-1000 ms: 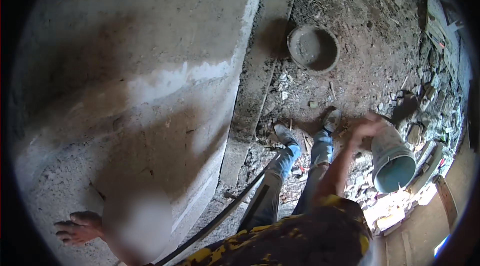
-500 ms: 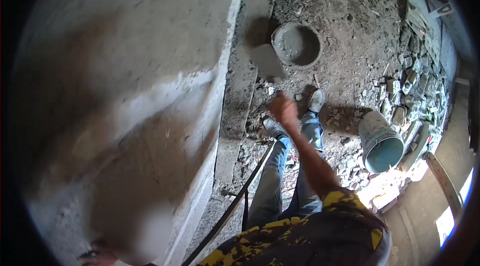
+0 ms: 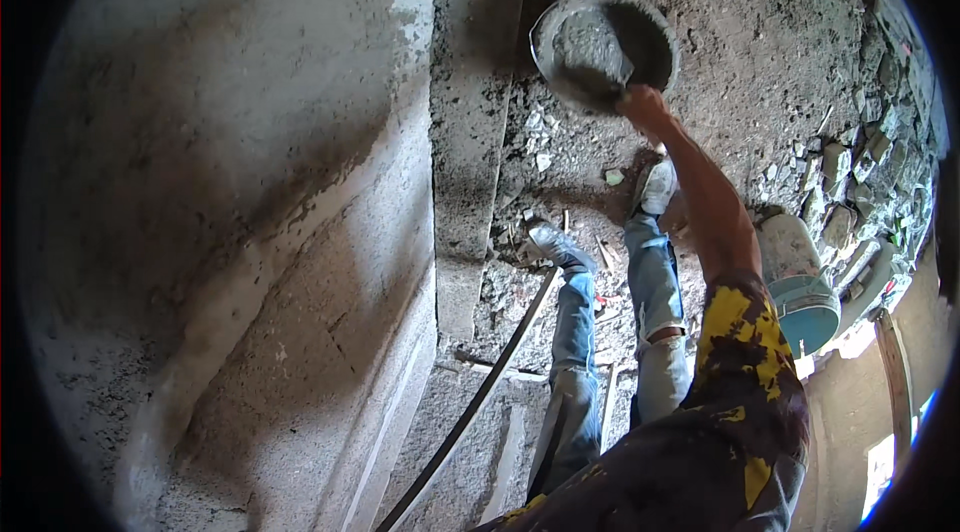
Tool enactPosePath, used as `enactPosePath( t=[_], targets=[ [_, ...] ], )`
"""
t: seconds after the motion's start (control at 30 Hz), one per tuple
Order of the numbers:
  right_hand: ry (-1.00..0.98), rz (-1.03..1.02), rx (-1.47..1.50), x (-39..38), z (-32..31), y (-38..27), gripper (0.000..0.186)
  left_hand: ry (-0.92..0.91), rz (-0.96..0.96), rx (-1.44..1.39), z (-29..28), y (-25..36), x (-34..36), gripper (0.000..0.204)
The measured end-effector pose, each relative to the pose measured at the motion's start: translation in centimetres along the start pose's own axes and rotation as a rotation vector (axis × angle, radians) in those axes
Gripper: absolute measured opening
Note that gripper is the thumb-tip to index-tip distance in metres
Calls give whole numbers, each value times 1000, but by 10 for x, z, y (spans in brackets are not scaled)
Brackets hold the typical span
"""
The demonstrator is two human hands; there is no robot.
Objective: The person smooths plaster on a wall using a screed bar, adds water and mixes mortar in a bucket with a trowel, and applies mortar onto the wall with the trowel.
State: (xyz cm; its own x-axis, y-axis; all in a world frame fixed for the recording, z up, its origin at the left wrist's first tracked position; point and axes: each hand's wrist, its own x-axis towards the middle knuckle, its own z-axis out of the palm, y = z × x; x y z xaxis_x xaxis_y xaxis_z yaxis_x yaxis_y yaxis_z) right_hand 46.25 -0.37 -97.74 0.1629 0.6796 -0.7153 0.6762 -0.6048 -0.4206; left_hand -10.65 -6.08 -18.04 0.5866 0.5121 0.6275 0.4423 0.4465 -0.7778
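Observation:
My right hand (image 3: 648, 112) is closed round the handle of a trowel (image 3: 624, 72) at the near right rim of a round bucket (image 3: 546, 64). The trowel's blade dips into the bucket, partly hidden in shadow. Wet grey mortar (image 3: 588, 37) lies inside, lit on its left side. My right arm is stretched out far ahead over my right foot. My left hand is outside the picture.
A rough plastered wall (image 3: 230, 132) fills the left side, with a concrete ledge (image 3: 470, 132) along its foot. A dark pole (image 3: 470, 412) leans by my left leg. To the right, a second bucket (image 3: 805, 307) lies tipped beside broken rubble (image 3: 850, 172).
My right hand has moved forward and right with the trowel, from beside the bucket into it. My left hand, earlier at the lower left, has gone out of view.

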Motion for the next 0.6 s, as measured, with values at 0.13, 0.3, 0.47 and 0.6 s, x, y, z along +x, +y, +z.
enactPosePath(
  t=[0.13, 0.3, 0.47, 0.6],
  targets=[
    [88, -241, 103, -36, -16, 38, 36, -1, 37, -21, -9, 29, 7, 57],
    [160, -431, 124, -68, -37, 12, 50, -12, 13, 75, -6, -10, 3, 75],
    [125, -254, 752, -150, -91, 9, 31, -161, -85, 128, -1, -14, -13, 81],
    [148, 86, 1225, -235, -140, 16, 17, -205, -221, 79, -14, -8, -4, 81]
  ],
)
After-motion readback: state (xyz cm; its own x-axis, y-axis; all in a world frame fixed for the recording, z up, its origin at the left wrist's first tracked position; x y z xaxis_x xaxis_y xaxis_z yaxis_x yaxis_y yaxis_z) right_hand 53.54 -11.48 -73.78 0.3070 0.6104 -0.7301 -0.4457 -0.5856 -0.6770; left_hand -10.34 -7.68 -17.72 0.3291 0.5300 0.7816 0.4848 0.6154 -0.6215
